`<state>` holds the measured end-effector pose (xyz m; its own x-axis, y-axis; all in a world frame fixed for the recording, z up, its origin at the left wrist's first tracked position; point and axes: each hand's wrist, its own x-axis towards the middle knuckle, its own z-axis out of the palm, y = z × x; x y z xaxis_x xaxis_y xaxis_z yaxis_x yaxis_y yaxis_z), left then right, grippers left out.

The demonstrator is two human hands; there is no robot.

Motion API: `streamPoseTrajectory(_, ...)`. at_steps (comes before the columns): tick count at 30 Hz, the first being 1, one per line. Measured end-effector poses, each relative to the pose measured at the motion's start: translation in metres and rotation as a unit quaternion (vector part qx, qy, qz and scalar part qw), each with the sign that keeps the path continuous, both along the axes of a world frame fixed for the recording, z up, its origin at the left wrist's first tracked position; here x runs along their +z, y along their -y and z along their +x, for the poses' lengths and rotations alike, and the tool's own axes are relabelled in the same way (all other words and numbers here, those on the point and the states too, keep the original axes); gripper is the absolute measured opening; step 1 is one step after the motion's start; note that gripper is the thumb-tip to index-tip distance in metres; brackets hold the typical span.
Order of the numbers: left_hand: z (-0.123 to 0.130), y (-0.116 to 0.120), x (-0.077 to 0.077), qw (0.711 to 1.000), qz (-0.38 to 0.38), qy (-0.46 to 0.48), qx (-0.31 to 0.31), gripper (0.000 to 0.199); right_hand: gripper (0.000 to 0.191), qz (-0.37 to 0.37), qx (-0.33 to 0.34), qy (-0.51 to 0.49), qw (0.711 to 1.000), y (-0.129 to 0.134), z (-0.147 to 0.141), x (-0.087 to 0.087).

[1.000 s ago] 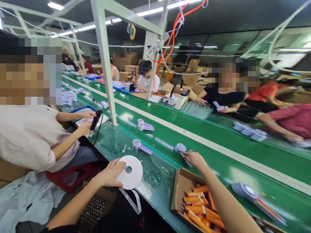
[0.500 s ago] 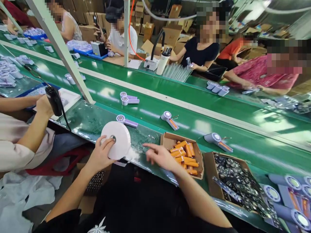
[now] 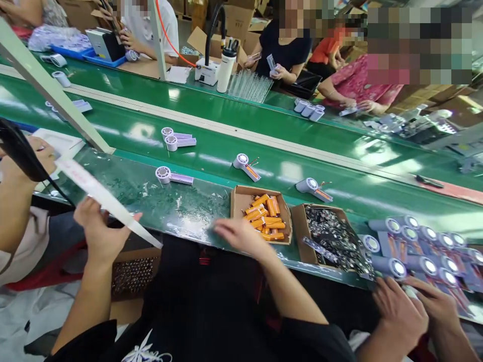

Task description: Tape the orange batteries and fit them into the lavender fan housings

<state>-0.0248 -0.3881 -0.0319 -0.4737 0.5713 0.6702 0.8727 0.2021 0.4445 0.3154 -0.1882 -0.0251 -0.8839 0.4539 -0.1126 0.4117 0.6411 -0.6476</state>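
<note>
My left hand (image 3: 100,229) grips a flat white roll (image 3: 109,196), like a roll of tape or labels, tilted so that its edge shows. Over the front edge of the green bench (image 3: 132,173) is my right hand (image 3: 239,236), its fingers drawn together and slightly blurred. Whatever may be between those fingertips is too small to make out. Close by on the right, an open carton (image 3: 241,196) holds several orange battery cells (image 3: 266,218). A pale purple handheld fan body (image 3: 164,175) lies on the bench beyond my hands.
A carton (image 3: 300,223) of dark circuit boards (image 3: 328,231) stands further right, beside many fan bodies (image 3: 392,266) and a co-worker's hands (image 3: 402,306). Another co-worker's hand (image 3: 41,156) is at the left. More fan parts (image 3: 241,162) lie on the green conveyor (image 3: 211,146). A slanted post (image 3: 56,95) rises at left.
The white roll has swung from face-on to edge-on and moved left with my left hand. My right hand's outstretched index finger has drawn in. The view has shifted right, showing a co-worker's hands there.
</note>
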Motion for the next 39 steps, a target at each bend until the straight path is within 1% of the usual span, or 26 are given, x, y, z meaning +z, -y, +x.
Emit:
streamPoseTrajectory(1, -0.002, 0.001, 0.002, 0.999, 0.028, -0.005, 0.019, 0.092, 0.034, 0.059, -0.041, 0.041, 0.997, -0.021, 0.013, 0.006)
streamPoseTrajectory(3, 0.002, 0.0, 0.004, 0.997, 0.06, -0.019, 0.043, 0.098, 0.035, 0.158, -0.081, 0.157, 0.972, -0.057, 0.033, 0.011)
streamPoseTrajectory(4, 0.008, -0.003, 0.004, 0.998, 0.052, -0.019, 0.035, 0.096, 0.036, 0.189, -0.083, 0.21, 0.956, -0.07, 0.039, 0.01)
streamPoseTrajectory(6, 0.021, -0.011, 0.001, 1.0, 0.017, -0.014, 0.002, 0.086, 0.036, 0.215, -0.065, 0.274, 0.935, -0.086, 0.044, 0.003)
streamPoseTrajectory(8, 0.036, -0.021, -0.005, 0.999, -0.021, -0.016, -0.039, 0.078, 0.038, 0.215, -0.035, 0.294, 0.931, -0.09, 0.044, -0.007)
streamPoseTrajectory(11, 0.051, -0.031, -0.015, 0.995, -0.05, -0.03, -0.081, 0.079, 0.036, 0.193, -0.007, 0.308, 0.932, -0.089, 0.043, -0.019)
streamPoseTrajectory(13, 0.054, -0.034, -0.021, 0.993, -0.06, -0.042, -0.09, 0.079, 0.032, 0.156, -0.011, 0.305, 0.94, -0.09, 0.043, -0.024)
streamPoseTrajectory(15, 0.054, -0.033, -0.025, 0.992, -0.07, -0.049, -0.091, 0.079, 0.028, 0.11, -0.03, 0.29, 0.95, -0.095, 0.045, -0.026)
streamPoseTrajectory(17, 0.052, -0.029, -0.028, 0.991, -0.074, -0.055, -0.092, 0.08, 0.027, 0.072, -0.05, 0.274, 0.958, -0.102, 0.047, -0.025)
streamPoseTrajectory(19, 0.05, -0.025, -0.029, 0.991, -0.075, -0.058, -0.092, 0.08, 0.03, 0.056, -0.058, 0.262, 0.962, -0.108, 0.052, -0.022)
streamPoseTrajectory(20, 0.05, -0.023, -0.03, 0.991, -0.076, -0.058, -0.091, 0.081, 0.032, 0.038, -0.074, 0.23, 0.97, -0.11, 0.054, -0.019)
streamPoseTrajectory(21, 0.05, -0.021, -0.031, 0.991, -0.077, -0.059, -0.09, 0.081, 0.032, 0.008, -0.103, 0.172, 0.98, -0.109, 0.058, -0.016)
streamPoseTrajectory(22, 0.052, -0.02, -0.032, 0.991, -0.081, -0.06, -0.09, 0.082, 0.033, -0.032, -0.144, 0.085, 0.985, -0.106, 0.06, -0.013)
streamPoseTrajectory(23, 0.054, -0.02, -0.033, 0.99, -0.089, -0.061, -0.092, 0.082, 0.035, -0.077, -0.191, -0.02, 0.978, -0.101, 0.063, -0.01)
streamPoseTrajectory(24, 0.059, -0.02, -0.034, 0.988, -0.1, -0.065, -0.096, 0.082, 0.04, -0.122, -0.231, -0.121, 0.958, -0.093, 0.064, -0.007)
streamPoseTrajectory(25, 0.064, -0.021, -0.035, 0.986, -0.112, -0.072, -0.102, 0.082, 0.045, -0.158, -0.259, -0.199, 0.932, -0.083, 0.064, -0.004)
streamPoseTrajectory(26, 0.071, -0.023, -0.036, 0.983, -0.125, -0.079, -0.11, 0.081, 0.047, -0.182, -0.271, -0.241, 0.914, -0.07, 0.062, -0.002)
streamPoseTrajectory(27, 0.078, -0.026, -0.036, 0.98, -0.137, -0.087, -0.119, 0.079, 0.047, -0.201, -0.273, -0.259, 0.904, -0.056, 0.058, 0.001)
streamPoseTrajectory(30, 0.103, -0.035, -0.034, 0.969, -0.169, -0.1, -0.153, 0.072, 0.042, -0.243, -0.263, -0.283, 0.89, -0.016, 0.041, 0.007)
streamPoseTrajectory(32, 0.116, -0.039, -0.033, 0.96, -0.189, -0.107, -0.177, 0.069, 0.038, -0.256, -0.273, -0.337, 0.864, 0.004, 0.028, 0.009)
streamPoseTrajectory(34, 0.125, -0.042, -0.033, 0.951, -0.205, -0.119, -0.196, 0.066, 0.036, -0.246, -0.301, -0.396, 0.832, 0.014, 0.019, 0.01)
streamPoseTrajectory(36, 0.129, -0.043, -0.032, 0.946, -0.213, -0.131, -0.208, 0.065, 0.038, -0.228, -0.333, -0.434, 0.806, 0.017, 0.015, 0.009)
streamPoseTrajectory(39, 0.13, -0.044, -0.032, 0.946, -0.211, -0.141, -0.203, 0.061, 0.04, -0.191, -0.37, -0.456, 0.787, 0.015, 0.017, 0.006)
